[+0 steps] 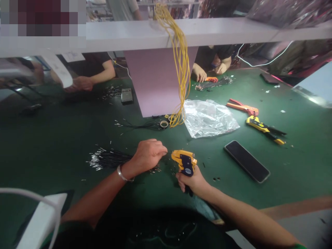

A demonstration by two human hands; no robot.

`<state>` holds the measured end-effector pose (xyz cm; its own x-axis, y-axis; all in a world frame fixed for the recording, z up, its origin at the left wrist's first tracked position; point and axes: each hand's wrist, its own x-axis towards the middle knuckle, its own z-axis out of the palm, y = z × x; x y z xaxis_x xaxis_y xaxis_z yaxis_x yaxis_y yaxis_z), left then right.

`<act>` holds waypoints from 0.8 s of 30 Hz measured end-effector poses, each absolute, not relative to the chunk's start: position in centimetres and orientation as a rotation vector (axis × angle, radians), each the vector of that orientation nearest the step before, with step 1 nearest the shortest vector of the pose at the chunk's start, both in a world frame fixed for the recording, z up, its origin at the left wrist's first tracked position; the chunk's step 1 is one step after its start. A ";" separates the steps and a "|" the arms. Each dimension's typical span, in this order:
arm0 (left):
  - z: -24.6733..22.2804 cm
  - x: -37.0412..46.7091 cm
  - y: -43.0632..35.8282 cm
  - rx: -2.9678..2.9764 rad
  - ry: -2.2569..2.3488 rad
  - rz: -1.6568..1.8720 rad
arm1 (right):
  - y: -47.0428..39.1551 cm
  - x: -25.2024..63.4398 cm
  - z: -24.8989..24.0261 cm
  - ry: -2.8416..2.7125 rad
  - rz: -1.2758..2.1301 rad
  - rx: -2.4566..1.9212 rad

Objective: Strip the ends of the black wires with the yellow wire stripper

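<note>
My right hand [190,181] is wrapped round the handle of a yellow and black wire stripper [185,160], its jaws pointing left. Just left of the jaws, my left hand [150,154] is closed in a pinch. Whatever its fingertips hold is too thin and small to make out. Beneath and beside that hand lies a bundle of short black wires [114,159], their bright ends fanned out to the left. Part of the bundle is hidden by the hand and wrist. Tiny scraps are scattered on the green tabletop [160,186] around both hands.
A phone [247,160], yellow-black pliers [264,129] and red-orange pliers [242,107] lie to the right. Ahead are a clear plastic bag [210,118], tape rolls [164,124] and hanging yellow wires [181,69]. Co-workers' hands [199,72] show beyond the shelf [220,31].
</note>
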<state>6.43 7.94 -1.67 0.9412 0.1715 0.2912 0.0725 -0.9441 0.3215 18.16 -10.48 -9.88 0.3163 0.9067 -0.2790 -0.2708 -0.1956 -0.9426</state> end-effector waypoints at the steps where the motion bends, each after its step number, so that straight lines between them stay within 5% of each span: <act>1: -1.8 6.5 8.0 2.786 0.188 0.461 | -10.5 18.2 -9.9 -0.643 1.220 -1.340; 24: -2.1 6.3 7.6 2.654 0.216 0.555 | -10.4 19.1 -8.0 -0.484 1.396 -1.160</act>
<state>6.34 7.62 -2.06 0.9083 0.2314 0.3485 0.0645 -0.9006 0.4299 19.05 -10.39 -8.02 0.1943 0.9156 -0.3521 -0.5006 -0.2162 -0.8383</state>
